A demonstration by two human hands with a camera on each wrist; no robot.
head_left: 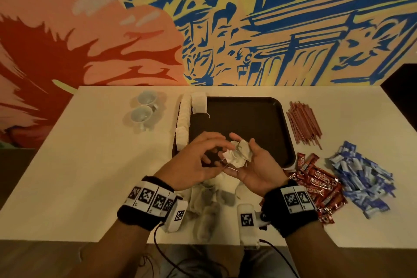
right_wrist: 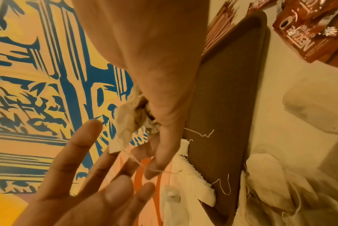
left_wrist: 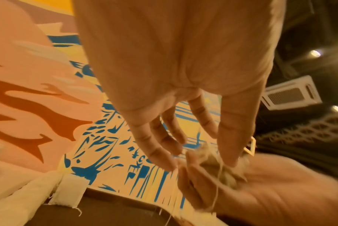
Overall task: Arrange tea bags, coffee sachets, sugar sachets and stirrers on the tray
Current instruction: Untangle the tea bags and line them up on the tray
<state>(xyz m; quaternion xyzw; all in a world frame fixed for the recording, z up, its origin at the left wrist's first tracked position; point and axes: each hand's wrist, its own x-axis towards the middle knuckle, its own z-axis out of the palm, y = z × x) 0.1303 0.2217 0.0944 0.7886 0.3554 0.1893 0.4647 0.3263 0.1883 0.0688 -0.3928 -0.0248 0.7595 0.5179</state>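
- A pale table [head_left: 90, 165] is set against a wall painted with a bright mural [head_left: 248, 18] in blue, yellow and orange.
- A crumpled bunch of tea bags [head_left: 237, 153] is held above the near edge of the dark tray [head_left: 259, 119], cupped in the right hand [head_left: 257, 165], whose fingers are curled around it.
- The left hand [head_left: 196, 158] is spread just beside the bunch on its left, fingers relaxed and apart; a loose string [left_wrist: 217, 191] appears to be touched by the fingertips [left_wrist: 162, 160], though a real pinch cannot be confirmed.
- The bunch lies to the right of the left hand and between both palms, so it is judged that single bags are being teased out for laying down.
- A row of tea bags [head_left: 183, 119] is already lined along the tray's left edge, its long axis running from near to far; the next bag would be carried forward and left from the hands to the row's near end or to a new row beside it, and the left hand is the nearer one.
- More tea bags [head_left: 203, 205] lie heaped on the table under the wrists.
- To the right of the tray, stirrers [head_left: 303, 124], red coffee sachets [head_left: 316, 185] and blue sugar sachets [head_left: 361, 176] are seen, none yet on the tray.
- Two cups [head_left: 143, 106] stand to the left.
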